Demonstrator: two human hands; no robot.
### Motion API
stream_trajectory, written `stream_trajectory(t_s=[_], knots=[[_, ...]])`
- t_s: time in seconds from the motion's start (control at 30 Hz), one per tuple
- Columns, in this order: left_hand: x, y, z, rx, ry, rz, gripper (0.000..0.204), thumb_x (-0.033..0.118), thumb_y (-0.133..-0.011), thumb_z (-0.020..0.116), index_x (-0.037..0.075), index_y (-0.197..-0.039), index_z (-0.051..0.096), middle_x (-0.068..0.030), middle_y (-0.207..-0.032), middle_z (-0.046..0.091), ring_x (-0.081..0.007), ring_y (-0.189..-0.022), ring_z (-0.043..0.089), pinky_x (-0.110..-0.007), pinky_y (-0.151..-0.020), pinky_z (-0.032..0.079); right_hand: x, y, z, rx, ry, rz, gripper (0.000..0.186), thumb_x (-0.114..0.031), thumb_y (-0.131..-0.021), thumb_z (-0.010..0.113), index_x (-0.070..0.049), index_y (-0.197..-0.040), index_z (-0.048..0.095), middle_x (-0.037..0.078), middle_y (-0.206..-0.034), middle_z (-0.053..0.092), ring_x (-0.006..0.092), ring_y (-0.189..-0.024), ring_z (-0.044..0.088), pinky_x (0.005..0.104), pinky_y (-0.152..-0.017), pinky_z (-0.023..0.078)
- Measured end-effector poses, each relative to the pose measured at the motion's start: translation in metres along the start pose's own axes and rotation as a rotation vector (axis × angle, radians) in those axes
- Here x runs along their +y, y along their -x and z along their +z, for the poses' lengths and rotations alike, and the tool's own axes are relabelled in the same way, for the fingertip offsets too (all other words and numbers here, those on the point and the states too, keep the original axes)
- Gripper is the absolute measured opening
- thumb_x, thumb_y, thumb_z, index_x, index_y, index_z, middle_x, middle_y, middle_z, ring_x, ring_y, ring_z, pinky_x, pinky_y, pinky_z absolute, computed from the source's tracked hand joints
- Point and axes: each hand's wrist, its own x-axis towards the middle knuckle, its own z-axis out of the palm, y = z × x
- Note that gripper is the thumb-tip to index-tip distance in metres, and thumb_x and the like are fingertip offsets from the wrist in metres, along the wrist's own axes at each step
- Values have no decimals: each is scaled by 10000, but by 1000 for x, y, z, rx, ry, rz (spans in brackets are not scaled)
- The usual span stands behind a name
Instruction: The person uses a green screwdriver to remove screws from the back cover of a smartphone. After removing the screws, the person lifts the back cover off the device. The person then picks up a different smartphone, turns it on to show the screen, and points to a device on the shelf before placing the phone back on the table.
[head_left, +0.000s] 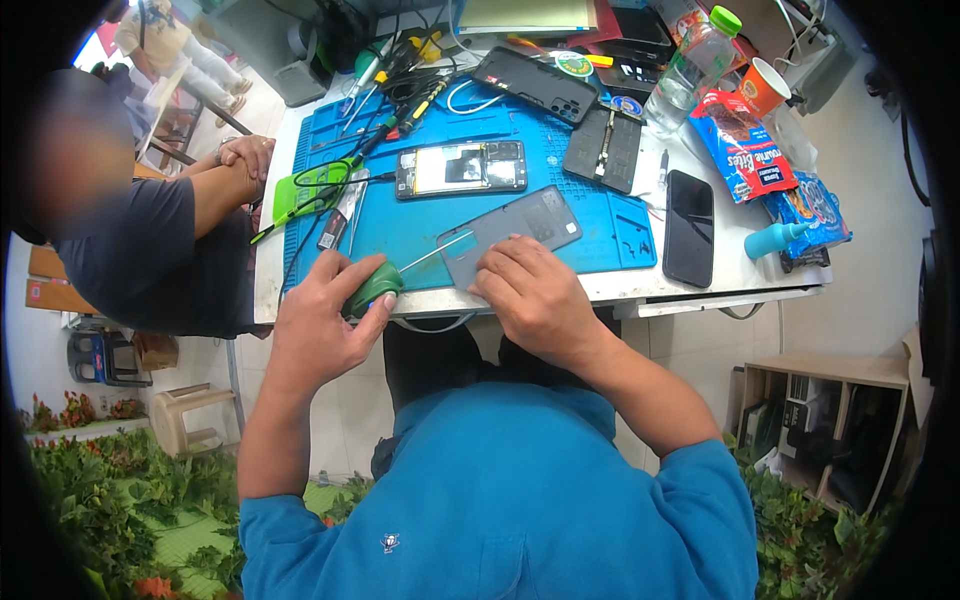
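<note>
My left hand (335,313) is wrapped round a green rounded tool (374,290) at the near edge of the blue repair mat (400,245). Its thin metal shaft points up and right, over the left end of a grey phone back cover (515,228). My right hand (535,295) has its fingers bent together at the cover's near edge, pinching it. The cover lies tilted, its camera end to the right. Just beyond it, an opened phone (461,168) rests on the mat with its inside showing and a cable running to its left end.
At the back lie a dark phone (535,84), another dark phone part (603,147) and tangled tools. On the right stand a water bottle (692,72), a paper cup (763,88), snack packs (742,145) and a black phone (689,228). A person (150,220) sits at the left.
</note>
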Motion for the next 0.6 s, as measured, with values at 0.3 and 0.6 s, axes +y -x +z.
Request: stream_trajectory(t_s=[0.3,0.6], knots=[[-1,-9,8,2,-49,17,410,251,-959,839,73,-1327,811,-173,-1041,695,-347,-879,733,-423,-779,594,-4,-3,5,-17,-32,-12,177,-117,-913,790,-2,-1025,714,153,-1115,747,345,-1142,738,524,-1098,600],[-2,-12,9,-3,-42,35,411,271,-972,821,75,-1334,808,-179,-1058,706,-358,-899,733,-428,-790,593,-4,-3,1,-11,-60,4,189,-114,-928,833,9,-1014,718,155,-1104,759,355,-1127,754,488,-1071,620]])
